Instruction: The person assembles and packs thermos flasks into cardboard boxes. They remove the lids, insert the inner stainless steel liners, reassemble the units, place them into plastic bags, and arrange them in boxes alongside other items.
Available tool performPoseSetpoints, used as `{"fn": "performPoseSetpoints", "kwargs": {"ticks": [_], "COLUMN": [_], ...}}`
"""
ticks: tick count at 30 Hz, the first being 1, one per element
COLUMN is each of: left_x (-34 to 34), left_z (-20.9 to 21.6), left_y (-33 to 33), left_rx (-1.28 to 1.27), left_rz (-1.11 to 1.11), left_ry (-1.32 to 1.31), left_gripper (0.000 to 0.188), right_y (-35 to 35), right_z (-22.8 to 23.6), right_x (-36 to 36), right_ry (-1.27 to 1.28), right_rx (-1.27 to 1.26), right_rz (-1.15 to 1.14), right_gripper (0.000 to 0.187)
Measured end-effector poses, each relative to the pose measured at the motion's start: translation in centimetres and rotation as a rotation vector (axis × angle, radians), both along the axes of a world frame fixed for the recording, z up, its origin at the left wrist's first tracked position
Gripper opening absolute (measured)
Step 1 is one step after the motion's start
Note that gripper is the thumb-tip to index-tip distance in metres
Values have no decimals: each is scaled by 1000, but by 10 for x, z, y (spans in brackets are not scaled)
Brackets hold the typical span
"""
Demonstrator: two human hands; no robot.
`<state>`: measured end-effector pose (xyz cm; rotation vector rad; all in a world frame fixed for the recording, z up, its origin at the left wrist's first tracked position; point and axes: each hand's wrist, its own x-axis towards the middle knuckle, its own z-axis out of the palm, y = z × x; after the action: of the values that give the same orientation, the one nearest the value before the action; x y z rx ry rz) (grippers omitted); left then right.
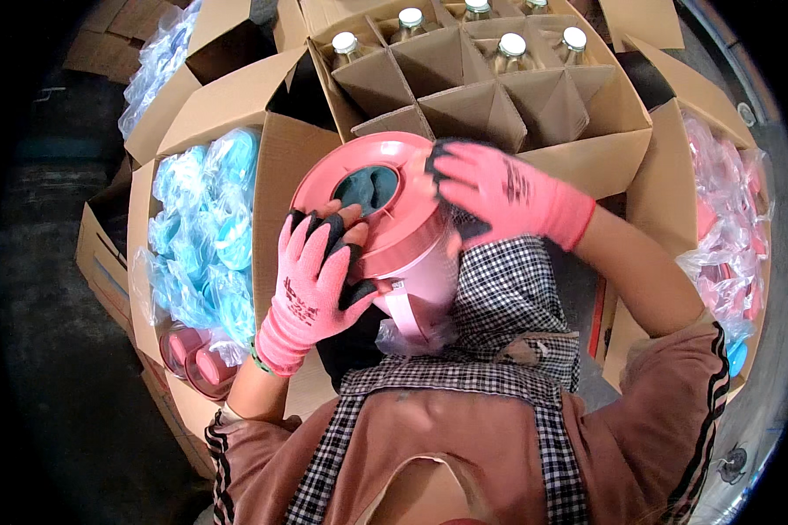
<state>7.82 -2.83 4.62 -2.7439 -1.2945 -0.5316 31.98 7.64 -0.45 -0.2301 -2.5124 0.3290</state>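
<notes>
In front of my body is a light pink plastic jug [425, 284] with a handle. A darker pink round lid [328, 179] with a wide rim sits tilted at its top, a dark teal oval in its middle. My left hand [311, 293], in a pink glove with bare fingertips, grips the near left of the rim, fingers on top and thumb by the jug's handle. My right hand [503, 188], gloved alike and slightly blurred, holds the lid's right side with bent fingers. Clear plastic film [411, 339] hangs below the handle.
Ahead stands a divided carton [578, 162] with several white-capped bottles [512, 52]. The left carton [267, 175] holds bagged blue plasticware [201, 227] and pink pieces [206, 359]. Bagged pink plasticware [722, 210] fills the right carton [643, 201]. Raised flaps surround my hands.
</notes>
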Motion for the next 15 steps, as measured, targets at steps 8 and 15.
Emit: {"fn": "performPoseSetpoints", "kwargs": {"ticks": [8,15], "left_x": [-2,4], "left_z": [-11,-15], "left_y": [3,-11], "left_rx": [6,-146], "left_rz": [-53,100], "left_ry": [-119,-599], "left_gripper": [53,73], "right_y": [-19,8], "right_z": [-7,-4], "right_x": [-8,-29], "right_ry": [-2,672], "right_rx": [2,-1068], "right_rz": [-96,-277], "right_gripper": [53,49]}}
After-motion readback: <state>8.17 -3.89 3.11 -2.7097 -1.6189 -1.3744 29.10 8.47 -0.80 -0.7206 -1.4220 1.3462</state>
